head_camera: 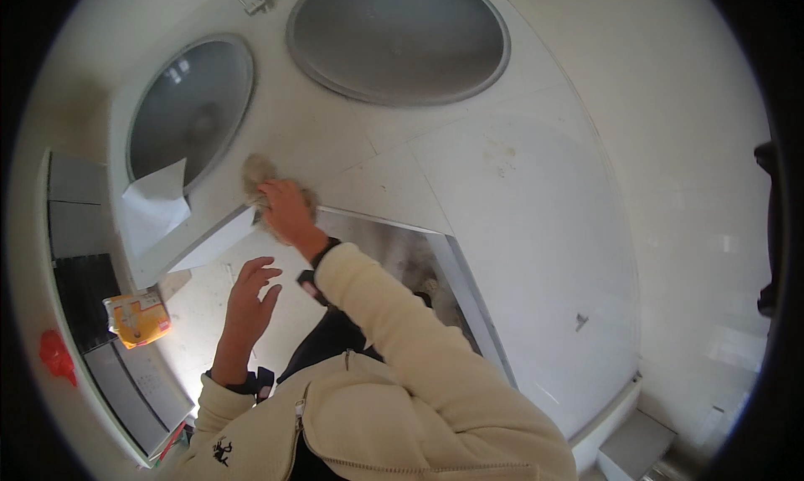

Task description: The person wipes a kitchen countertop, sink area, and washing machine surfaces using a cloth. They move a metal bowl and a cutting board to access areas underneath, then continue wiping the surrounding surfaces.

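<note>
My right hand (290,212) is pressed on a crumpled tan cloth (259,169) near the inner front edge of the white countertop (352,135). Part of the cloth shows past my fingers and part lies hidden under the palm. My left hand (249,305) hangs in the air in front of the counter, fingers apart and slightly bent, holding nothing. Beyond the cloth are two oval grey basins, a smaller left basin (195,104) and a larger far basin (396,41).
White paper (157,205) overlaps the left basin's rim. A metal faucet (256,0) stands between the basins. Brownish smudges (500,157) and a small dark mark (581,321) spot the right counter. At left are a yellow package (138,321) and a red plastic bag (58,355).
</note>
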A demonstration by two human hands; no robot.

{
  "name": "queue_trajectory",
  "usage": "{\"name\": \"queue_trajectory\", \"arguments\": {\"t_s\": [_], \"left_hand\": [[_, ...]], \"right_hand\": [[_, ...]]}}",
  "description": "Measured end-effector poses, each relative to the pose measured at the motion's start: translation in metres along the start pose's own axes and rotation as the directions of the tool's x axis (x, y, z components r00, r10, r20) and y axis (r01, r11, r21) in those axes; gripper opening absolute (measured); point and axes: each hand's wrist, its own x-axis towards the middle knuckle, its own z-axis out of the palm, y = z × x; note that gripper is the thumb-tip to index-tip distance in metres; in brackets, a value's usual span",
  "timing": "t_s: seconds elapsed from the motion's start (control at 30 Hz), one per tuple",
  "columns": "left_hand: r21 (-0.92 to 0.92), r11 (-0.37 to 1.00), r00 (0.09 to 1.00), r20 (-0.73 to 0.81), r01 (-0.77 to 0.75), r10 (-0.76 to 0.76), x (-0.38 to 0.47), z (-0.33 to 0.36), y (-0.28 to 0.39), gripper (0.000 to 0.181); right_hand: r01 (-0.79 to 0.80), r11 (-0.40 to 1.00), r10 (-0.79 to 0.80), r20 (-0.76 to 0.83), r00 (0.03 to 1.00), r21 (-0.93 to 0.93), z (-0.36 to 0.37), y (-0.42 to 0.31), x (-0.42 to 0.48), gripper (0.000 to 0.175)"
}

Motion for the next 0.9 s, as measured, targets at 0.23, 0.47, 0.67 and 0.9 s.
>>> {"name": "queue_trajectory", "arguments": {"t_s": [0.23,0.47,0.67,0.9], "left_hand": [[0.116,0.969,0.975,-0.013,-0.218,0.221,0.011,-0.001,0.004,0.029],[-0.037,0.982,0.973,0.132,-0.184,0.187,0.061,0.025,0.000,0.025],[-0.039,0.965,0.943,0.203,-0.261,0.263,0.106,0.069,0.041,0.025],[0.155,0.980,0.939,0.337,-0.123,0.065,0.125,0.104,0.068,0.029]], "right_hand": [[-0.379,-0.104,0.577,0.366,0.730,0.920,-0.047,0.014,0.015,0.040],[-0.026,0.006,0.732,0.013,0.682,1.000,-0.359,0.103,-0.081,0.042],[-0.481,0.771,0.511,-0.856,0.077,0.417,-0.615,0.153,-0.212,0.040],[-0.967,0.125,0.234,-0.953,-0.190,0.223,-0.800,0.255,-0.382,0.051]]}}
